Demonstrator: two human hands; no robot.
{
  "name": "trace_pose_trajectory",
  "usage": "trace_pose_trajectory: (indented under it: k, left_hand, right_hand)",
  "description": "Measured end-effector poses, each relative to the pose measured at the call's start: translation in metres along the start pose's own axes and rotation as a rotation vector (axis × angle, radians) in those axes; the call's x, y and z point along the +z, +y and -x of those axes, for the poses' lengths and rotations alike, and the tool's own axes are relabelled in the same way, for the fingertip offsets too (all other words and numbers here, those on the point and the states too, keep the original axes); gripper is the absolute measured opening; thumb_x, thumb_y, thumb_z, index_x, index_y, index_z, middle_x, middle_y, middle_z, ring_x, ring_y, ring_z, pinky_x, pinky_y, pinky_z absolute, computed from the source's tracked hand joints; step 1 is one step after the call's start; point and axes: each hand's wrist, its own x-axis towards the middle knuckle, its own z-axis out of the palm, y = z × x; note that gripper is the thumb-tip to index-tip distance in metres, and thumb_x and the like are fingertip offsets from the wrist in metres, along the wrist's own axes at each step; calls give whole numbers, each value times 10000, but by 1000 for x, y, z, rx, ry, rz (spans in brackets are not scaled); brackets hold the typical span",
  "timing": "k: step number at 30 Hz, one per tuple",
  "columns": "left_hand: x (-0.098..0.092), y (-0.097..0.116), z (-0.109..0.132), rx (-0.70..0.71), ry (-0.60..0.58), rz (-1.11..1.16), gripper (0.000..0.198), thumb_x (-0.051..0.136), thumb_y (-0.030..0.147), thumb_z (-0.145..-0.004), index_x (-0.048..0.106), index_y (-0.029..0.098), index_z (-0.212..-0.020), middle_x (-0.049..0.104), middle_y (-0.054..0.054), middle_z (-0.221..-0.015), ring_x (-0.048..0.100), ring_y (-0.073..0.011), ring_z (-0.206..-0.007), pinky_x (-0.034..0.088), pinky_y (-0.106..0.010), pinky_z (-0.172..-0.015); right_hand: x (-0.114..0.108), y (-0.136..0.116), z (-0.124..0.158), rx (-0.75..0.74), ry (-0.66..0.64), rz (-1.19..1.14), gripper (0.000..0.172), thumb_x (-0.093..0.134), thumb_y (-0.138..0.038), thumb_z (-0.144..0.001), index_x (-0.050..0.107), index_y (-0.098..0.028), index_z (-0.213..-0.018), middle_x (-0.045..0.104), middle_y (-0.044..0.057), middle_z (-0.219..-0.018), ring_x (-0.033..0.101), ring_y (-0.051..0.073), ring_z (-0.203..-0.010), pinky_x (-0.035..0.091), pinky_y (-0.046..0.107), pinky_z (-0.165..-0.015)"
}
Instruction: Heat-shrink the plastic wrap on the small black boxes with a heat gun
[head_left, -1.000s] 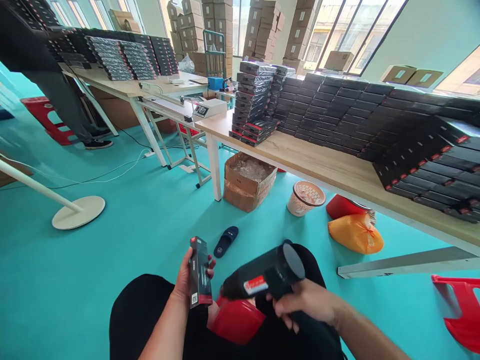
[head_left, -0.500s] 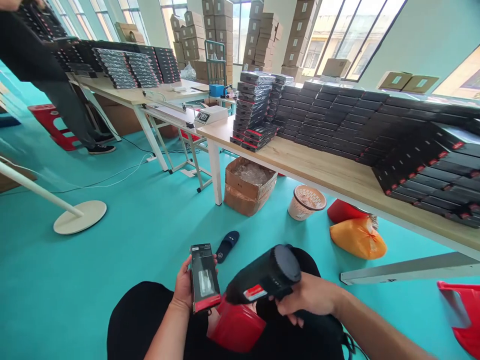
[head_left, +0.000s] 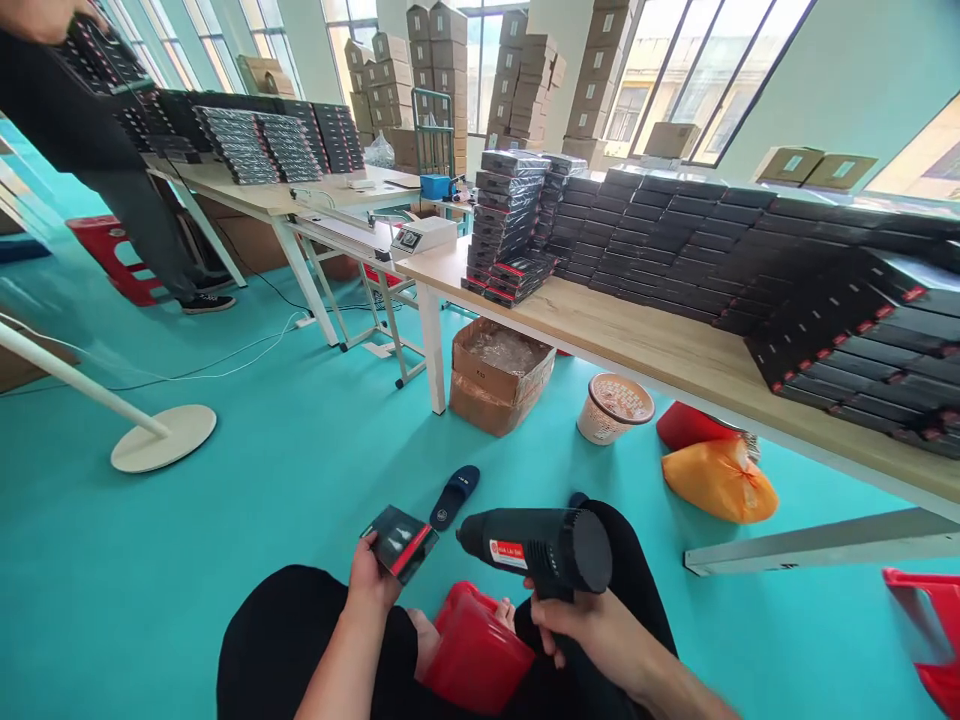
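Note:
My right hand (head_left: pixel 574 625) is wrapped round the handle of a black heat gun (head_left: pixel 529 545) with a red and white label. Its nozzle points left, toward a small black box (head_left: pixel 400 543) with a red band. That box is gripped in my left hand (head_left: pixel 373 578), tilted so its end and one face show. A short gap separates nozzle and box. Below them, between my legs, is a red plastic stool (head_left: pixel 476 650).
A wooden table (head_left: pixel 645 345) at the right carries stacks of black boxes (head_left: pixel 660 235). Beneath it stand an open carton (head_left: pixel 499 375), a waste basket (head_left: pixel 615 408) and an orange bag (head_left: pixel 720 482). A slipper (head_left: pixel 455 497) lies on the floor. Another person (head_left: pixel 142 190) stands at the far left.
My left hand has turned the box from upright to a sideways tilt. The heat gun has swung level, its nozzle raised and moved slightly away from the box's lower end.

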Motion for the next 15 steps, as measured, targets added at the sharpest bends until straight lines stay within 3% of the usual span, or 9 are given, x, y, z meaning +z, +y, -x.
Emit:
trace_pose_trajectory:
  k: [2, 4, 7, 9, 12, 15]
  left_hand:
    - [-3, 0, -1, -21, -24, -1, 325, 508, 150, -724, 627, 164, -1026, 695, -68, -734, 691, -250, -613, 584, -396, -612]
    - [-6, -1, -1, -43, -56, -20, 274, 503, 146, -701, 624, 167, -947, 668, -61, -686, 673, -247, -577, 575, -390, -584]
    - [-6, -3, 5, -110, -117, -77, 231, 470, 227, -791, 625, 150, -945, 614, -53, -638, 620, -226, -502, 534, -360, -500]
    - [-4, -4, 12, -202, -215, -98, 317, 469, 366, -881, 629, 125, -1010, 617, -67, -667, 615, -212, -519, 510, -324, -483]
    - [-1, -3, 24, -321, -392, -162, 614, 485, 636, -887, 621, 107, -1168, 689, -135, -812, 678, -260, -650, 539, -353, -548]
    - [1, -4, 35, -415, -557, -188, 766, 426, 728, -878, 579, 112, -1308, 721, -198, -992, 715, -329, -820, 570, -434, -644]
  right_hand:
    - [-9, -3, 6, 53, -48, -15, 320, 741, -355, -705, 697, -122, -919, 596, 0, -592, 540, 155, -557, 434, 285, -540]
    - [-14, -5, 14, 125, -150, -39, 304, 750, -326, -680, 709, -107, -887, 623, 20, -626, 554, 143, -550, 425, 264, -521]
    - [-14, -8, 22, 216, -298, -32, 266, 796, -243, -609, 718, -98, -818, 663, 39, -683, 587, 130, -570, 427, 237, -532]
    - [-13, -14, 21, 213, -341, -11, 261, 800, -228, -595, 715, -91, -800, 661, 37, -648, 582, 129, -543, 436, 238, -522]
    - [-11, -32, 5, 121, -260, -24, 270, 758, -270, -640, 689, -97, -836, 647, 27, -590, 561, 139, -487, 444, 258, -482]
    - [-3, -53, -22, 11, -80, 20, 245, 699, -252, -680, 649, -132, -888, 631, -7, -561, 556, 132, -479, 459, 262, -502]
